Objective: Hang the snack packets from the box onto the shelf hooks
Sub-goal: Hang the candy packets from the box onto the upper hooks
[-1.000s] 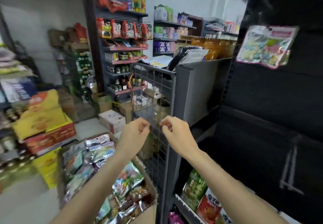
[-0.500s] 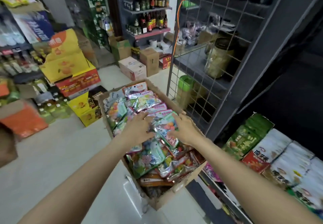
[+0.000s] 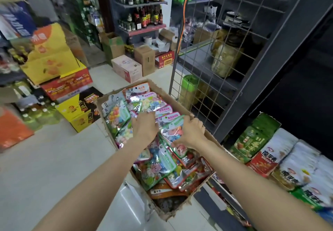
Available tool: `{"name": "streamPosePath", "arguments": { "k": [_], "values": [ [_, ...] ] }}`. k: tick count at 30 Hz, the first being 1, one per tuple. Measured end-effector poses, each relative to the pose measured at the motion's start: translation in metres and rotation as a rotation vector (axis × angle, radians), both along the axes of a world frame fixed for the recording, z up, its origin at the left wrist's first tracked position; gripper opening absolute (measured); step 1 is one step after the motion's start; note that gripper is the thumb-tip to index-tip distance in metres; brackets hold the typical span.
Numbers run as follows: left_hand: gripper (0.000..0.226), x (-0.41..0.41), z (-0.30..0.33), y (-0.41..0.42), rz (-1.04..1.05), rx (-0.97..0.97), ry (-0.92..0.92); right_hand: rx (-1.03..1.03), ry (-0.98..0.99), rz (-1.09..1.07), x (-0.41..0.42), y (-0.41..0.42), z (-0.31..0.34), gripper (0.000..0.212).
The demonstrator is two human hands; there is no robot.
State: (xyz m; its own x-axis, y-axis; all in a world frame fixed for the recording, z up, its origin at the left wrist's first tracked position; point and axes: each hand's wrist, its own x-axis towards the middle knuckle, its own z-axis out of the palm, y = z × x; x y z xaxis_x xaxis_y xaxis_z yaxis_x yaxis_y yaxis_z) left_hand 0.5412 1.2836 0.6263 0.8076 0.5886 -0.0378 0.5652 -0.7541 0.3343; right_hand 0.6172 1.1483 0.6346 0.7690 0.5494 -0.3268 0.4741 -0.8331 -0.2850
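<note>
Hands were both down in the cardboard box (image 3: 182, 211) on the floor. My left hand (image 3: 144, 128) lay spread on the snack packets (image 3: 144, 102); my right hand (image 3: 191, 133) pinched a green-edged packet (image 3: 171, 133) atop the pile, beside the wire rack (image 3: 207, 54).

- Box (image 3: 201, 197): brown corrugated cardboard, matt, edges torn and rough.
- Snack packets (image 3: 153, 104): glossy plastic film, silvery, crinkled, catching the light.
- Wire grid panel (image 3: 207, 50): thin metal rods.
- Shelf frame (image 3: 281, 50): dark metal, matt.
- Floor (image 3: 54, 158): pale tile, smooth, slightly shiny.
</note>
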Motion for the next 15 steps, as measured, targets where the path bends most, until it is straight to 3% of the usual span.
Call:
{"name": "streamPosePath", "arguments": {
  "k": [6, 11, 15],
  "values": [
    [0.038, 0.013, 0.008, 0.010, -0.033, -0.050, 0.150, 0.212, -0.012, -0.162, 0.003, -0.010, 0.017, 0.102],
    [0.040, 0.020, 0.008, 0.005, 0.021, -0.043, 0.247, 0.454, 0.059, -0.260, 0.020, -0.031, 0.034, 0.133],
    [0.049, 0.021, 0.012, -0.006, 0.016, 0.020, 0.346, 0.567, 0.082, -0.301, 0.027, -0.047, 0.047, 0.118]
  ]
}}
